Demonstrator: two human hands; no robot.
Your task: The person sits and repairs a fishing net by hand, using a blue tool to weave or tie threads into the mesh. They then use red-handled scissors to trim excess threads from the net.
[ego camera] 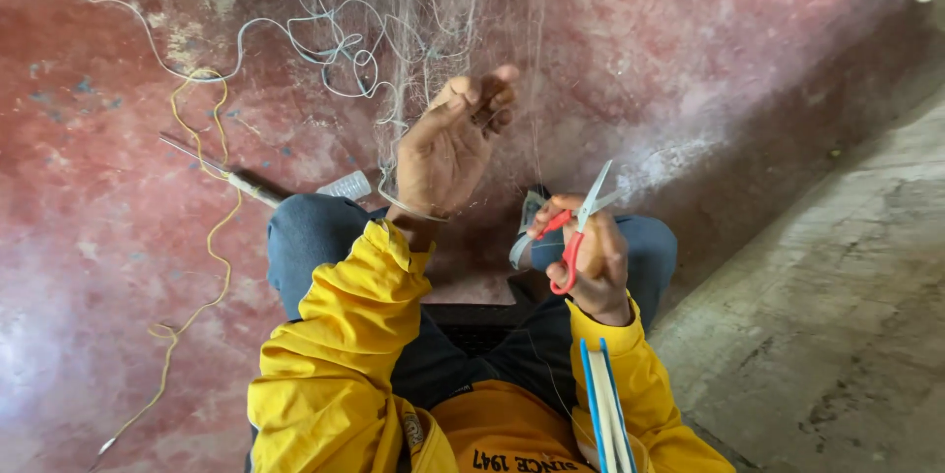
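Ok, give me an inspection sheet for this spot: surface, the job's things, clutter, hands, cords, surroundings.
Surface: worn red floor, patchy and stained.
Job's things: fine net hanging in front of the person; red-handled scissors, blades up.
Clutter: thin rod and small clear bottle beside the left knee.
Hands: left hand raised, fingers pinching net strands; right hand holds the scissors.
Cords: pale line in loose tangles; yellow cord trailing down the floor.
Surroundings: bare grey slab at right; blue-edged flat thing by the right sleeve.
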